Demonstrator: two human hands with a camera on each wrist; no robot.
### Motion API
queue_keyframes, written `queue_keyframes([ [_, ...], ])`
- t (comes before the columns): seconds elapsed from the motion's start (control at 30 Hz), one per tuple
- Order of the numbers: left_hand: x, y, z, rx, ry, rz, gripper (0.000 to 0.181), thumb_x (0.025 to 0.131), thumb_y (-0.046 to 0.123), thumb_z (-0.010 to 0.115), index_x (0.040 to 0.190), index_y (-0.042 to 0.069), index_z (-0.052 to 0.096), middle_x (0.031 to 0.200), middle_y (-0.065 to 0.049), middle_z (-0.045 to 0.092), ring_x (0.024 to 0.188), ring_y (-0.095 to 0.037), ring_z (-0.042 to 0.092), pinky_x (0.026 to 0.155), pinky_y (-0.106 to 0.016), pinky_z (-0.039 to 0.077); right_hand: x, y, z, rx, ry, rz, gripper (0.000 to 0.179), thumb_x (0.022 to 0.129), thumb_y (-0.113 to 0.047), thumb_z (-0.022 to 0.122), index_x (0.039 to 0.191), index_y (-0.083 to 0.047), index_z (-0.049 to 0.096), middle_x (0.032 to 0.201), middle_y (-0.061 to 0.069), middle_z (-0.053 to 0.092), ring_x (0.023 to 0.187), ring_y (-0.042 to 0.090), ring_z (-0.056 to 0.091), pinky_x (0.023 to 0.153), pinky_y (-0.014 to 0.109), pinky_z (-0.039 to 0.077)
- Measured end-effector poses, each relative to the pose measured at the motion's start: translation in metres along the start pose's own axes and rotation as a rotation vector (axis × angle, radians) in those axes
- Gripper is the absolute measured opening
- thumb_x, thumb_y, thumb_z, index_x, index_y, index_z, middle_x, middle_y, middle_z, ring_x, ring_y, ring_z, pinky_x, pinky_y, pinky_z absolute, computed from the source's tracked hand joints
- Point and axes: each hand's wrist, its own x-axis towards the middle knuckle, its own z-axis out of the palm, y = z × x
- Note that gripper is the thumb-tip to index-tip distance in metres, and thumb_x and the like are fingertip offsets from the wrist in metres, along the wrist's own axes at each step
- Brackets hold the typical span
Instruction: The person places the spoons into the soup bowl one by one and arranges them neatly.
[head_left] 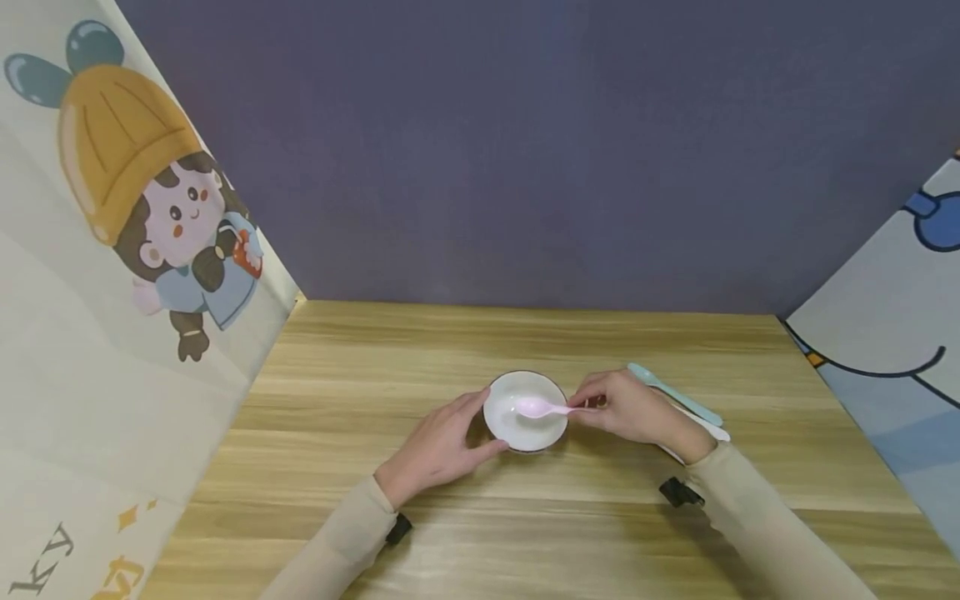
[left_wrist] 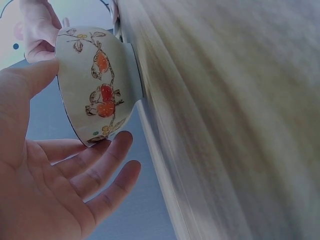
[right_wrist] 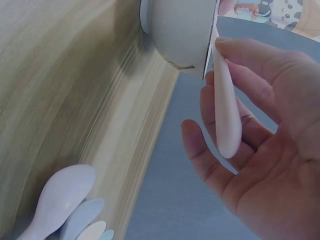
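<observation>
A small white bowl (head_left: 510,433) with a dark rim stands on the table. My left hand (head_left: 437,443) holds it from the left, thumb and fingers spread around its rim. In the left wrist view the bowl's outer wall (left_wrist: 80,100) shows red and orange fruit on brown twigs. My right hand (head_left: 633,407) pinches the handle of a pale pink spoon (head_left: 534,407) between thumb and fingers at the bowl's right rim. The spoon's head is over the bowl's inside, and its handle end (right_wrist: 228,125) sticks out past the fingers in the right wrist view.
To the right, partly behind the right hand and forearm, lie a teal spoon (head_left: 686,402) and a white one (head_left: 712,431). Several spoons, among them a pale pinkish one (right_wrist: 62,192), lie side by side in the right wrist view. A dark panel (head_left: 525,167) stands behind the wooden table (head_left: 360,358).
</observation>
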Motion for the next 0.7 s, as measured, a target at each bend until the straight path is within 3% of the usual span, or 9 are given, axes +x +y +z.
queue_keyframes([
  [0.7,-0.013,-0.001,-0.006,-0.006,-0.034,0.011,0.090,0.097,0.062,0.069,0.166,0.011,0.039,0.156,-0.013,0.059,0.138,-0.035,0.062,0.111,-0.054,0.056,0.002,-0.020,0.021,-0.057,0.011,0.045,0.005,0.092,-0.021,0.086,0.095,-0.018,0.086,0.085,-0.013,0.071,0.072,0.000,0.057,0.062,0.019,0.050],
])
